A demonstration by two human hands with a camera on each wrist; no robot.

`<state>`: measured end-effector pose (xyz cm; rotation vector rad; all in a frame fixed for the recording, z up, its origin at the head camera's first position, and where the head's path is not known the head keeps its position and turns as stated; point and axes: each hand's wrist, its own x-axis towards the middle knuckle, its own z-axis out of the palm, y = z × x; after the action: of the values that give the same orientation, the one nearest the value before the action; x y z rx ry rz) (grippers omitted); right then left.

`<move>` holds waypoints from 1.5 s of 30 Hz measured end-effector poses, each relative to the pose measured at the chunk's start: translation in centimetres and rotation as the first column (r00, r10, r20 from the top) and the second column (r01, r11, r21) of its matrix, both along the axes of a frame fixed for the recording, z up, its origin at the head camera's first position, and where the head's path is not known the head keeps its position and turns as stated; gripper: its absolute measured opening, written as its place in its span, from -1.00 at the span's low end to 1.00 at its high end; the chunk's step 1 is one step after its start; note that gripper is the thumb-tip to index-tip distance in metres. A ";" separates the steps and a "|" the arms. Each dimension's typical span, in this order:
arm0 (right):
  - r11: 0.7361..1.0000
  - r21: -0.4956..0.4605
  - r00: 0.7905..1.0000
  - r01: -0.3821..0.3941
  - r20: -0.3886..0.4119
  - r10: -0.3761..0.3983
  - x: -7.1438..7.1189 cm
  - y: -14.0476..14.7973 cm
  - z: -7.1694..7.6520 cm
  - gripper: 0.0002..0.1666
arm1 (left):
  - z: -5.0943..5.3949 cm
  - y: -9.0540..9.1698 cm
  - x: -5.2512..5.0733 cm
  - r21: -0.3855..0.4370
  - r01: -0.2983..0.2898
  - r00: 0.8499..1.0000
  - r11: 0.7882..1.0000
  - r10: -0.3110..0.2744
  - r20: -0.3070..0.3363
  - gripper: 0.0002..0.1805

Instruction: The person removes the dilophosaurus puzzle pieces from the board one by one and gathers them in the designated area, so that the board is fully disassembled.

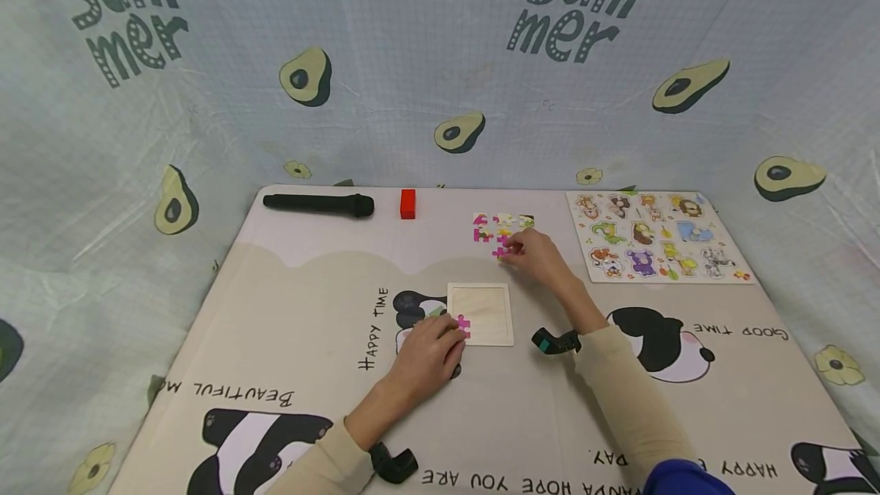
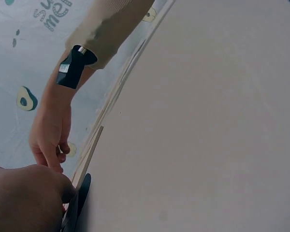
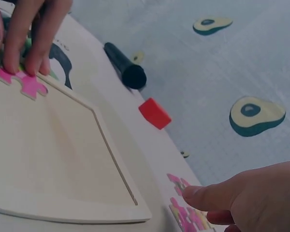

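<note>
A square wooden puzzle tray point(image 1: 490, 310) lies on the table in front of me. At its left edge sits a pink puzzle piece point(image 3: 30, 86). My left hand point(image 1: 428, 354) presses that piece with straight fingertips, clearest in the right wrist view. Beyond the tray, several loose puzzle pieces point(image 1: 484, 229) in pink, yellow and green lie grouped together. At their near side my right hand point(image 1: 543, 262) pinches a pink puzzle piece point(image 1: 499, 253) between thumb and fingers. In the left wrist view, the right hand point(image 2: 50, 135) reaches down with its fingertips partly hidden.
A dark microphone-shaped object point(image 1: 318, 205) lies at the back left, beside a red block point(image 1: 409, 204). An animal picture board point(image 1: 660, 239) lies at the back right. A hanging avocado-print cloth point(image 1: 385, 59) stands along the table's far edge.
</note>
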<state>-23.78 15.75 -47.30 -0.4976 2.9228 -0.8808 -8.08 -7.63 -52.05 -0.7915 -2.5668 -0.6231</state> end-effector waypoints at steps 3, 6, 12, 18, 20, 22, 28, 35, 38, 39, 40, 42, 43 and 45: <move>1.000 -0.017 1.000 -0.004 -0.001 0.004 0.5 -0.4 0.2 -0.67 | 0.0 0.0 0.0 0.005 0.002 1.000 1.000 -0.002 -0.003 -0.86; 0.999 -0.026 1.000 -0.021 -0.014 0.021 1.0 -0.8 0.4 -0.68 | 0.1 -0.1 0.0 0.008 0.001 1.000 1.000 -0.001 0.002 -0.86; 0.998 -0.036 0.998 -0.055 -0.029 0.054 2.1 -1.3 0.5 -0.64 | 0.3 -0.1 0.0 0.011 -0.001 1.000 1.000 0.001 0.016 -0.86; 0.995 -0.062 0.997 -0.076 0.001 0.076 3.2 -1.9 0.6 -0.60 | 0.3 -0.1 0.0 0.015 0.002 1.000 1.000 -0.002 0.002 -0.88; 0.995 -0.062 0.996 -0.083 0.009 0.084 3.5 -2.0 0.7 -0.61 | 0.2 -0.1 0.0 0.019 0.004 1.000 1.000 -0.004 -0.010 -0.88; 0.995 -0.059 0.996 -0.086 0.015 0.087 3.8 -2.2 0.7 -0.62 | 0.2 -0.1 0.0 0.027 0.007 1.000 1.000 -0.006 -0.024 -0.89; 0.993 -0.035 0.993 -0.115 0.014 0.115 4.7 -2.7 0.5 -0.62 | 0.2 -0.3 -0.1 0.046 0.011 0.998 0.999 -0.009 -0.054 -0.83; 0.989 -0.032 0.989 -0.142 0.026 0.143 5.7 -3.4 0.2 -0.65 | 0.0 -0.4 -0.1 0.056 -0.035 0.997 0.998 0.039 -0.065 -0.65; 0.988 -0.025 0.988 -0.150 0.037 0.151 6.1 -3.6 0.1 -0.66 | 0.1 -0.5 -0.1 0.042 -0.060 0.996 0.997 0.062 -0.069 -0.58; 0.988 -0.022 0.988 -0.150 0.041 0.151 6.2 -3.7 0.0 -0.67 | 0.2 -0.5 -0.1 0.036 -0.067 0.995 0.997 0.069 -0.070 -0.56; 0.988 -0.018 0.987 -0.155 0.041 0.155 6.4 -3.7 0.0 -0.67 | 0.2 -0.5 -0.1 0.032 -0.073 0.995 0.997 0.076 -0.071 -0.55; 0.986 -0.015 0.985 -0.166 0.041 0.166 6.6 -3.9 -0.1 -0.67 | 0.2 -0.5 -0.1 0.024 -0.084 0.994 0.996 0.085 -0.069 -0.52; 0.985 -0.013 0.984 -0.173 0.039 0.174 6.7 -3.9 -0.2 -0.68 | 0.2 -0.6 -0.1 0.017 -0.088 0.994 0.996 0.089 -0.068 -0.51; 0.982 -0.010 0.981 -0.189 0.041 0.189 6.9 -4.0 -0.3 -0.69 | 0.2 -0.6 -0.1 0.003 -0.099 0.993 0.995 0.099 -0.061 -0.48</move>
<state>-16.84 11.72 -47.58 -0.7337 2.7786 -0.8639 -8.23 -8.22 -51.86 -0.6686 -2.5328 -0.5598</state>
